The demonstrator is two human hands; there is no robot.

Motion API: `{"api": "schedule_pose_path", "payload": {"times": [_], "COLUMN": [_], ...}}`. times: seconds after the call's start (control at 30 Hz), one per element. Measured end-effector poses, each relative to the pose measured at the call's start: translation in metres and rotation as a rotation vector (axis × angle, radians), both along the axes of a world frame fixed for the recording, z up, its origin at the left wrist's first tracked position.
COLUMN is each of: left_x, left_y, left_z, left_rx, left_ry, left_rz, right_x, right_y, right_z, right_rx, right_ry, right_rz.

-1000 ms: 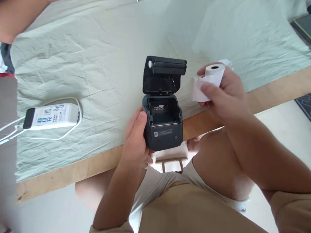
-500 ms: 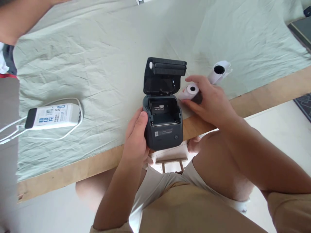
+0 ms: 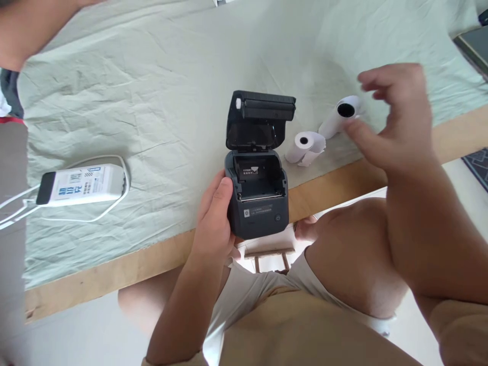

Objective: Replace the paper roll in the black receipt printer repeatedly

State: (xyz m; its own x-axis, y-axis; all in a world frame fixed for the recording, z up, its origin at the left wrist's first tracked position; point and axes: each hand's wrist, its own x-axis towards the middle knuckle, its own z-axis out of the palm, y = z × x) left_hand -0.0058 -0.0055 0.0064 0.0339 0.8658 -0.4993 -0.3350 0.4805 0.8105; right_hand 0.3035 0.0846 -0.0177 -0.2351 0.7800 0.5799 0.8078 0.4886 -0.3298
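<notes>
- The small roll (image 3: pixel 296 152), in my right fingers half a second ago, now sits on the cloth (image 3: pixel 171 101), just right of the black printer (image 3: pixel 257 183).
- I judge that frees my right hand (image 3: pixel 406 117): it hangs spread by the larger roll (image 3: pixel 332 122).
- My left hand (image 3: pixel 214 218) grips the open-lidded printer over the table's near edge.
- The right fingertips blur; I can't tell if the thumb touches paper.
- At far left, another person's arm (image 3: pixel 34 30) is cut off.

Open printer (image 3: pixel 258 190) beside white rolls (image 3: pixel 298 151)
</notes>
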Motion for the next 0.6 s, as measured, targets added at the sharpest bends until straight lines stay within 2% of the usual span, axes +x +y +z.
{"api": "schedule_pose_path", "payload": {"times": [0.1,0.23,0.43,0.6], "left_x": [0.002,0.004,0.002,0.003], "left_y": [0.001,0.001,0.002,0.002], "left_z": [0.001,0.002,0.002,-0.001], "left_rx": [-0.020,-0.029,-0.026,0.010], "left_ry": [0.016,0.056,0.043,0.033], "left_rz": [0.001,-0.004,-0.025,-0.003], "right_x": [0.002,-0.005,-0.012,-0.013], "right_y": [0.005,0.006,0.006,0.007], "right_z": [-0.006,-0.009,-0.004,-0.005], "right_rx": [-0.199,-0.322,-0.320,-0.373], "right_ry": [-0.025,0.019,0.009,0.118], "right_rz": [-0.069,-0.173,-0.258,-0.198]}}
